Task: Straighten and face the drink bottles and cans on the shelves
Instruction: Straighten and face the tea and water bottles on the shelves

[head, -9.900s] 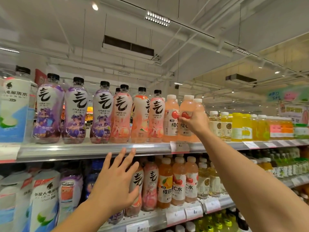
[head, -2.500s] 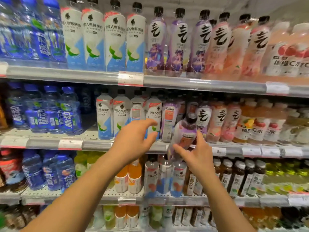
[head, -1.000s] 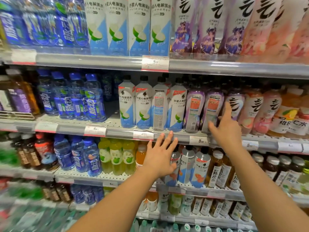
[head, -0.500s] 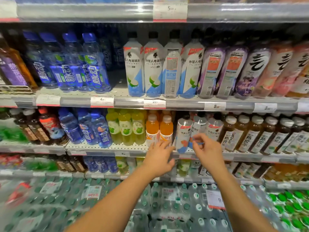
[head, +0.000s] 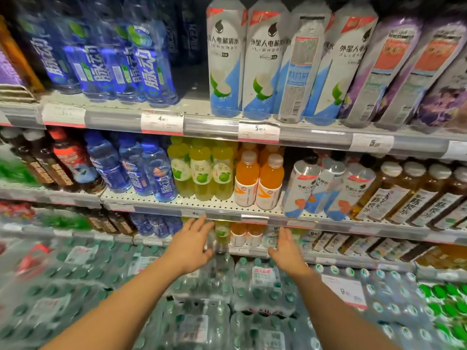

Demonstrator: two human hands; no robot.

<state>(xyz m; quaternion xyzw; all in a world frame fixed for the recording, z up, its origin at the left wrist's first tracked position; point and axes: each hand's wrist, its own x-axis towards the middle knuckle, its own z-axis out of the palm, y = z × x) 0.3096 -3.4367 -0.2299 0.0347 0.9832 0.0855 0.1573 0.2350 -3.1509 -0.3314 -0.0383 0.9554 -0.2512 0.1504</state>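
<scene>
Drink bottles are stocked in rows on three shelves. Upper shelf [head: 214, 126]: blue bottles [head: 149, 59] at left; white-and-blue bottles [head: 225, 61] at centre, one of them [head: 300, 72] turned with its barcode outward; purple bottles [head: 394, 69] at right, label backs showing. Middle shelf [head: 227, 209]: dark bottles [head: 48, 170], blue bottles [head: 156, 173], yellow-green bottles [head: 202, 173], two orange bottles [head: 257, 180], three white-and-blue bottles [head: 326, 190], brown tea bottles [head: 409, 195]. Lower shelf [head: 240, 251]: partly hidden, smaller yellow-green [head: 222, 231] and orange bottles [head: 246, 234] seen at its front. Left hand [head: 189, 245] is held with fingers extended and spread at the lower shelf's front, beside the yellow-green bottle; contact cannot be told through blur. Right hand [head: 286, 251] is held flat-fingered, nothing gripped, just right of the orange bottles. Shrink-wrapped water packs [head: 252, 286] are stacked below.
</scene>
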